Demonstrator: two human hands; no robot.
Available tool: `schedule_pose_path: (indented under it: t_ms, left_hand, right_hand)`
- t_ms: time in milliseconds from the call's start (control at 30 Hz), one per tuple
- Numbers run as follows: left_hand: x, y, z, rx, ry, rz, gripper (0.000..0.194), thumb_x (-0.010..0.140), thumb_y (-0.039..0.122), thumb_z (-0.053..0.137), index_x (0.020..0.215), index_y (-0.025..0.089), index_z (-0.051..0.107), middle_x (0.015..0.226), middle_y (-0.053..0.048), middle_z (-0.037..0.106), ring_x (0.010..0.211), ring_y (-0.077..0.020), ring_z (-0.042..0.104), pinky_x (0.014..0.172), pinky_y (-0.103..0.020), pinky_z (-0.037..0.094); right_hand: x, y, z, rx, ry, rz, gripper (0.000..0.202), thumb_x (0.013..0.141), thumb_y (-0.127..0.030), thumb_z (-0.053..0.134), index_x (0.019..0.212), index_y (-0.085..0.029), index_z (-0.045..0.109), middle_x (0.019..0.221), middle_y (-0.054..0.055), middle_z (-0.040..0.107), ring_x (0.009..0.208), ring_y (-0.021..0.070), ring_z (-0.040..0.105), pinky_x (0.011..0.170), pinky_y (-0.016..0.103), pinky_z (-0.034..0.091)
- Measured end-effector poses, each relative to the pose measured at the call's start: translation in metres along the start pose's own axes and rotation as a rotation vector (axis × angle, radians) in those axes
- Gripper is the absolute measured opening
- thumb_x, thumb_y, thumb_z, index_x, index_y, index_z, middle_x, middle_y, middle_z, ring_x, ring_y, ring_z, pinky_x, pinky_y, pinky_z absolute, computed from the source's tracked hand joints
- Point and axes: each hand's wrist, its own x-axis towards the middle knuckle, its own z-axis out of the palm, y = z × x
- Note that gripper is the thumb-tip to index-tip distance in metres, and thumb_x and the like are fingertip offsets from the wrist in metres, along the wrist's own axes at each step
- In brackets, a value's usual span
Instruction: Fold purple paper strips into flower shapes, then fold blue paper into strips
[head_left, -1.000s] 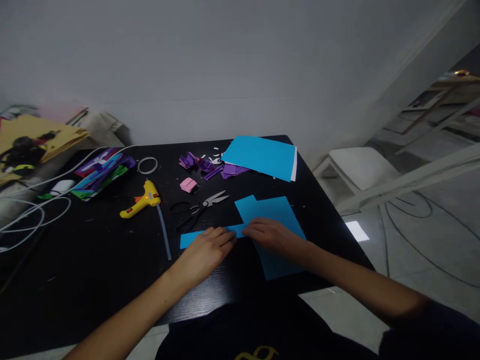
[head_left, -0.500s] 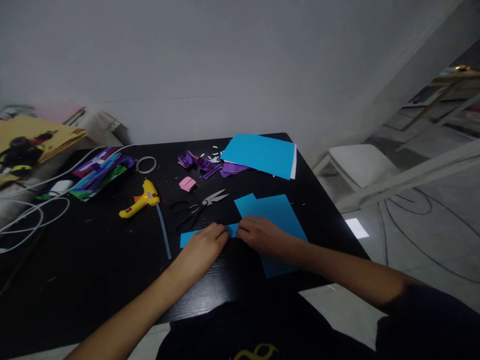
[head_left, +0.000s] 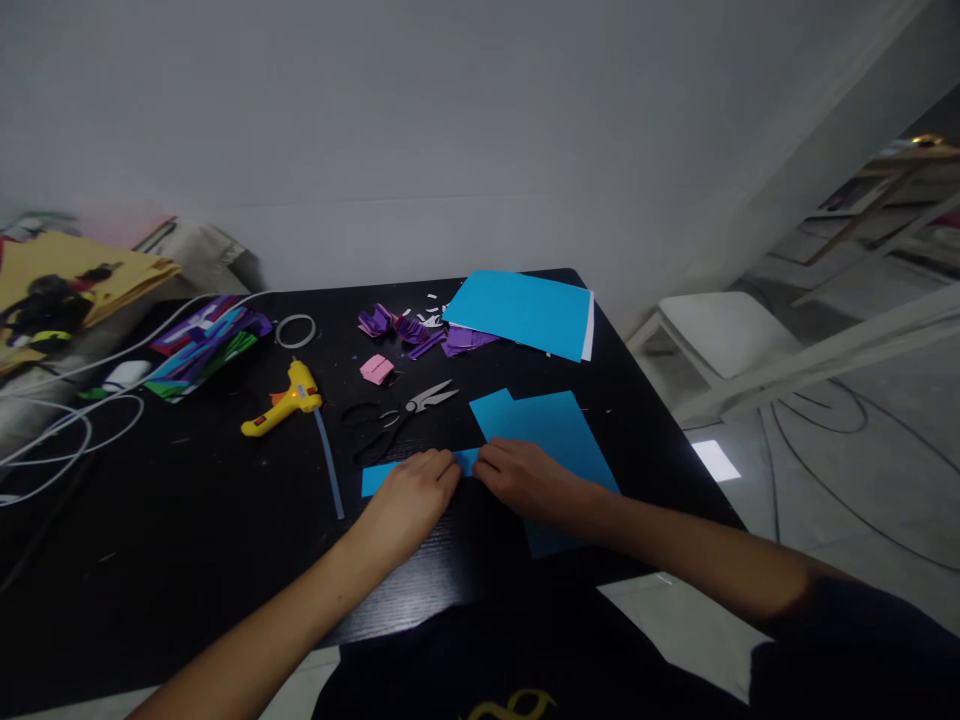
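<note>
fingers of the left hand (head_left: 411, 496) lie flat and close together, pressing down on a narrow strip of blue paper (head_left: 376, 477) at the near middle of the black table (head_left: 187, 520). the right hand (head_left: 523, 476) sits just beside it, fingertips curled onto the strip's other end, resting over a larger cut blue paper sheet (head_left: 551, 430); whether they pinch it i cannot tell. black-handled scissors (head_left: 401, 410) lie just beyond the hands, with a yellow glue gun (head_left: 283, 410) to their left. farther back sit crumpled purple paper scraps (head_left: 420, 332) and a full blue sheet (head_left: 521, 312).
</note>
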Motion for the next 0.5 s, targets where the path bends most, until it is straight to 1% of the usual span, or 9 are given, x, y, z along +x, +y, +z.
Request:
schedule_pose_path:
  t_ms: [100,200,333,433,500]
  left_hand:
    - [0.0005,0.0008,-0.0012,-0.027,-0.037,-0.011,0.020,0.095,0.002,0.048,0.090,0.013,0.064,0.088,-0.007,0.063,0.080,-0.0228,0.062,0.074,-0.038,0.055]
    - [0.0005,0.0010,-0.0016,-0.032,-0.048,-0.021,0.020,0.095,0.002,0.048,0.090,0.013,0.064,0.088,-0.007,0.063,0.081,-0.0238,0.062,0.075,-0.040,0.055]
    - [-0.0019,0.0002,0.0023,-0.055,0.003,-0.023,0.020,0.096,0.004,0.047,0.097,0.014,0.064,0.095,-0.008,0.066,0.086,-0.0231,0.064,0.081,-0.040,0.055]
    - [-0.0038,-0.0002,0.0060,-0.060,0.058,-0.012,0.026,0.098,0.005,0.043,0.110,0.015,0.064,0.111,-0.011,0.069,0.097,-0.0228,0.066,0.087,-0.040,0.055]
    - [-0.0041,-0.0002,0.0069,-0.043,0.069,-0.001,0.030,0.098,0.004,0.042,0.115,0.014,0.064,0.120,-0.013,0.070,0.101,-0.0236,0.067,0.089,-0.041,0.056]
  right_hand:
    - [0.0001,0.0002,0.0003,-0.015,-0.006,-0.004,0.020,0.099,-0.004,0.049,0.089,-0.011,0.064,0.089,0.010,0.064,0.082,0.0203,0.056,0.068,0.031,0.042]
    - [-0.0002,0.0002,0.0009,-0.028,-0.018,-0.005,0.019,0.098,-0.003,0.049,0.090,-0.011,0.064,0.090,0.010,0.064,0.082,0.0210,0.056,0.068,0.031,0.043]
    - [-0.0017,-0.0010,0.0030,-0.012,-0.005,0.013,0.018,0.098,-0.003,0.049,0.092,-0.011,0.063,0.093,0.010,0.063,0.085,0.0216,0.056,0.069,0.032,0.046]
    - [-0.0026,-0.0032,0.0040,0.019,0.026,0.032,0.019,0.097,-0.002,0.048,0.105,-0.009,0.063,0.100,0.012,0.063,0.089,0.0232,0.057,0.074,0.034,0.049]
    - [-0.0029,-0.0050,0.0045,0.035,0.035,0.052,0.024,0.097,-0.002,0.048,0.117,-0.007,0.061,0.102,0.013,0.063,0.091,0.0240,0.057,0.076,0.036,0.050]
